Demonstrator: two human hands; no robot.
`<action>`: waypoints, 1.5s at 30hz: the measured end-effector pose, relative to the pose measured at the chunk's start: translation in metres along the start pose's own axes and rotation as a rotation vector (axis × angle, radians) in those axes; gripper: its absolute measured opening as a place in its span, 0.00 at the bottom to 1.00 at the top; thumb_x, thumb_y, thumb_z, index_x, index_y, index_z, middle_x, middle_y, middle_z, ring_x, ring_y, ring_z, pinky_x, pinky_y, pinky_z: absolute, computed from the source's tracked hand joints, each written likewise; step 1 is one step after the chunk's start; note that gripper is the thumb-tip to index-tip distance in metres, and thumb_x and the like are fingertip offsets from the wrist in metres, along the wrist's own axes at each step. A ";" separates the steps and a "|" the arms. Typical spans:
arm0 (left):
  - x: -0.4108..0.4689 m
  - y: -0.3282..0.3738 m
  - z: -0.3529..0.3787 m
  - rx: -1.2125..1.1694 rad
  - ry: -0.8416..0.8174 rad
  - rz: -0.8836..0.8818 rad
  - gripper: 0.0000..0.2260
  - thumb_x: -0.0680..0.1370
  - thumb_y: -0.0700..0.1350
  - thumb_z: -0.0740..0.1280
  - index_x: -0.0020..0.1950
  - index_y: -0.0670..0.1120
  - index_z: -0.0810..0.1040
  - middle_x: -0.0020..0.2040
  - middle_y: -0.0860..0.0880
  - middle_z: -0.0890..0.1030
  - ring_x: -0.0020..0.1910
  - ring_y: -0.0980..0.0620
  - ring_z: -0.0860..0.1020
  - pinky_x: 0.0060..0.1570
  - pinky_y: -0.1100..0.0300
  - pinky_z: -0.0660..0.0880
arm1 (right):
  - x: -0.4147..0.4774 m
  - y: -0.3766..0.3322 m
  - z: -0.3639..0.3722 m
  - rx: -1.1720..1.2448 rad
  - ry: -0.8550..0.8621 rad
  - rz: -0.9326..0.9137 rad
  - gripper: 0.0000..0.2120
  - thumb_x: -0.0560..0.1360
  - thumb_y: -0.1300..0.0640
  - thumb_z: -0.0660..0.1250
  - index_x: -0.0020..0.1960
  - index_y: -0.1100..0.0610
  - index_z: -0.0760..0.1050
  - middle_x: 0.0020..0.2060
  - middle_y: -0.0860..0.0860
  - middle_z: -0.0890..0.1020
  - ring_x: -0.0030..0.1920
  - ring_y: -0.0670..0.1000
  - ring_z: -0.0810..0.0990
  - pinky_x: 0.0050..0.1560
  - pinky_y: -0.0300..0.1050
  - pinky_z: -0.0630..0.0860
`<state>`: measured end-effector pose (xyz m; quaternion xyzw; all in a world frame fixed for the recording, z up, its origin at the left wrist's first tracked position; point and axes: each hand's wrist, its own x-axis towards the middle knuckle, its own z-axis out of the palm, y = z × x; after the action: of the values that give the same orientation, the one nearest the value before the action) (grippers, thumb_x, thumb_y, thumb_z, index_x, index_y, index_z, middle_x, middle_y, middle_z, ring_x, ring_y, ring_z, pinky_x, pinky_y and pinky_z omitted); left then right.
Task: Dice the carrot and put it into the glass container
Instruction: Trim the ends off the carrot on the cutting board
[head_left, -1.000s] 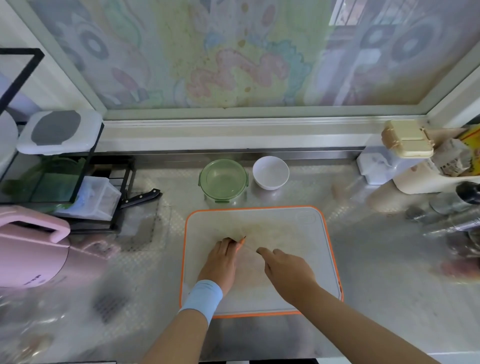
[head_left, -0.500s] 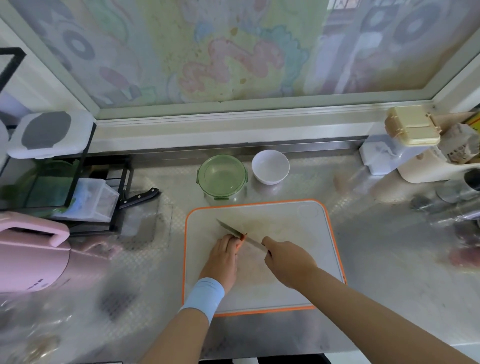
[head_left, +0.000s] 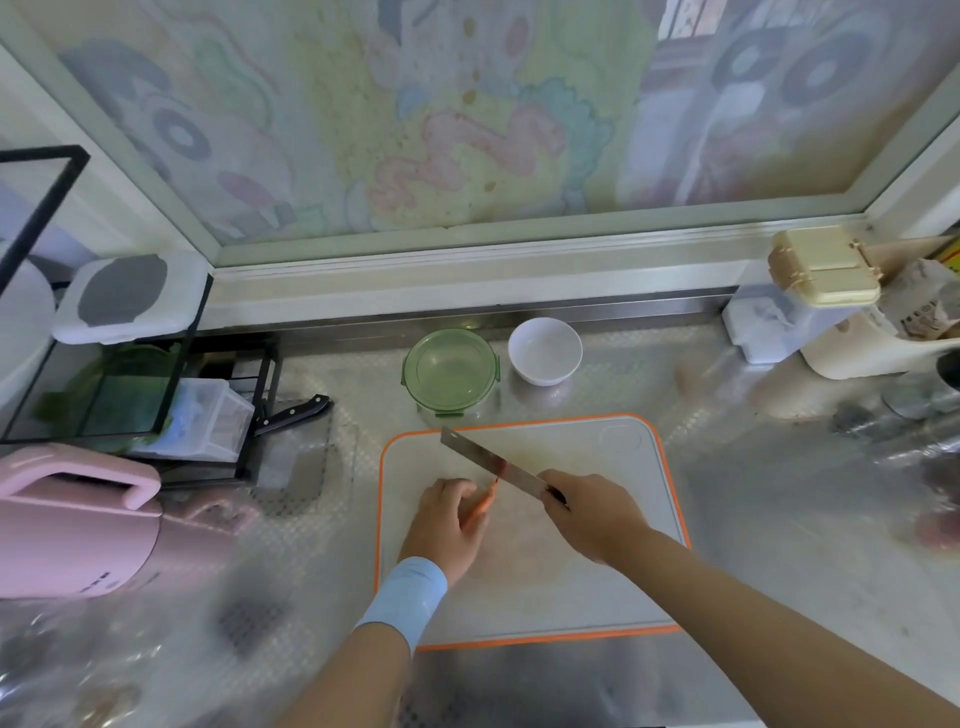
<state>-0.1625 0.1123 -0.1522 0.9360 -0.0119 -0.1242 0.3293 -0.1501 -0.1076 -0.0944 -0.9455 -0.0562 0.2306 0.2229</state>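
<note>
Orange carrot (head_left: 483, 506) on the cutting board (head_left: 623, 571), held under the left hand's (head_left: 447, 519) curled fingers. The right hand (head_left: 592, 514) grips the knife (head_left: 493, 460), its blade raised further than half a second ago. The glass container (head_left: 449, 371) stands behind the board.

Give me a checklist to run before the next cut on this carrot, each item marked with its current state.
1. Left hand holds the carrot down on the cutting board: ok.
2. Right hand grips the knife by its handle: ok.
3. Left fingertips clear of the blade: cannot tell, the blade sits right beside them.
4. Glass container close by, just behind the board: ok.
5. Container open on top: cannot tell.
</note>
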 end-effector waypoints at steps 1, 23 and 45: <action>0.005 0.002 -0.002 -0.009 0.005 -0.029 0.12 0.76 0.50 0.67 0.58 0.49 0.75 0.51 0.54 0.74 0.54 0.54 0.72 0.55 0.62 0.70 | -0.002 0.002 -0.003 0.002 0.024 -0.006 0.09 0.83 0.51 0.55 0.47 0.49 0.70 0.31 0.47 0.74 0.32 0.51 0.73 0.30 0.46 0.66; 0.056 -0.028 -0.061 0.018 -0.035 -0.499 0.08 0.79 0.49 0.61 0.54 0.54 0.78 0.54 0.50 0.81 0.48 0.48 0.77 0.49 0.58 0.74 | 0.022 0.006 0.011 0.095 0.091 -0.009 0.17 0.84 0.50 0.57 0.70 0.44 0.72 0.43 0.42 0.75 0.45 0.48 0.73 0.43 0.42 0.67; -0.022 0.018 -0.048 -0.222 -0.418 -0.632 0.12 0.73 0.52 0.70 0.44 0.43 0.78 0.36 0.46 0.82 0.29 0.49 0.80 0.38 0.51 0.82 | -0.020 -0.020 0.025 0.027 0.059 0.086 0.13 0.83 0.50 0.56 0.65 0.45 0.74 0.46 0.48 0.79 0.47 0.53 0.77 0.42 0.45 0.70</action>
<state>-0.1717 0.1301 -0.1002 0.8068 0.2234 -0.4079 0.3645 -0.1796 -0.0839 -0.0973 -0.9504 -0.0059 0.2127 0.2270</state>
